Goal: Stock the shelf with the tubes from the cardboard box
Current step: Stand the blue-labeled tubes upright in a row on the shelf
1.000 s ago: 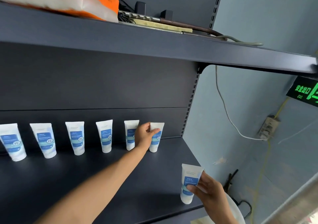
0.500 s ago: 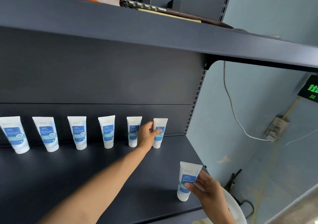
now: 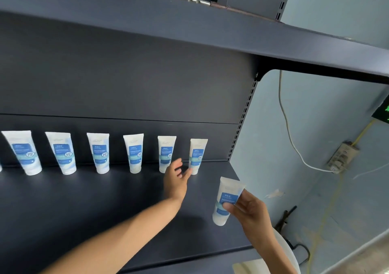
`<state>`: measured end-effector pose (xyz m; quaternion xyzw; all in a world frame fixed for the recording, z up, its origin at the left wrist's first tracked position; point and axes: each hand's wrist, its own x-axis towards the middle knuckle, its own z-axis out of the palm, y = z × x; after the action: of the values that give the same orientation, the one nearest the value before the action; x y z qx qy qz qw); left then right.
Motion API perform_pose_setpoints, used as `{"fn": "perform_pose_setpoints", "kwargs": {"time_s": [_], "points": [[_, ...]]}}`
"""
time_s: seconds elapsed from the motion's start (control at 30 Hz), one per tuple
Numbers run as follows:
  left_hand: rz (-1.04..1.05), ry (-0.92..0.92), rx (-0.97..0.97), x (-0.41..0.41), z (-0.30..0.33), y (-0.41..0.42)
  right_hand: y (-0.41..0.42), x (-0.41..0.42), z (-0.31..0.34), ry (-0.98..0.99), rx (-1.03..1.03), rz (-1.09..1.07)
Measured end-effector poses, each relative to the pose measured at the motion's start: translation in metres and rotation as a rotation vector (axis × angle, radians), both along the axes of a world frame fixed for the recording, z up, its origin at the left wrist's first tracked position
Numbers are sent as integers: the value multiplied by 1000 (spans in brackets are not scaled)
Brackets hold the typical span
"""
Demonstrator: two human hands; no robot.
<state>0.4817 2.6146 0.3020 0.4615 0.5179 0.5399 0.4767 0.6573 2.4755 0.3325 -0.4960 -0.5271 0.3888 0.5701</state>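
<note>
Several white tubes with blue labels stand cap-down in a row along the back of the dark shelf (image 3: 84,210). The rightmost tube in the row (image 3: 197,155) stands free near the shelf's right upright. My left hand (image 3: 175,181) hovers just in front of it, fingers apart and empty. My right hand (image 3: 246,210) grips another tube (image 3: 226,200) near the shelf's front right corner, its cap end down, close to the shelf surface. The cardboard box is out of view.
An upper shelf (image 3: 189,27) overhangs closely, carrying an orange-and-white bag and metal parts. A blue wall (image 3: 315,147) at the right holds a white cable and a power strip (image 3: 342,158). A white round object (image 3: 288,250) sits below my right arm.
My left hand has let go of the rightmost row tube and pulled back slightly with fingers spread. My right hand still holds its tube at the front right.
</note>
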Motion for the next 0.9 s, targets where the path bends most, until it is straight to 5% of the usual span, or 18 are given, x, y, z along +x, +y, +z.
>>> {"fn": "perform_pose_setpoints", "kwargs": {"time_s": [0.13,0.27,0.9], "points": [[-302,-1,33,-14,-7,-48,22,-5,14,15,35,19],[-544,237,105,-16,0,-55,48,-11,20,-6,50,69],[-365,630,207,-22,-11,18,133,-35,-3,-203,-81,29]]}}
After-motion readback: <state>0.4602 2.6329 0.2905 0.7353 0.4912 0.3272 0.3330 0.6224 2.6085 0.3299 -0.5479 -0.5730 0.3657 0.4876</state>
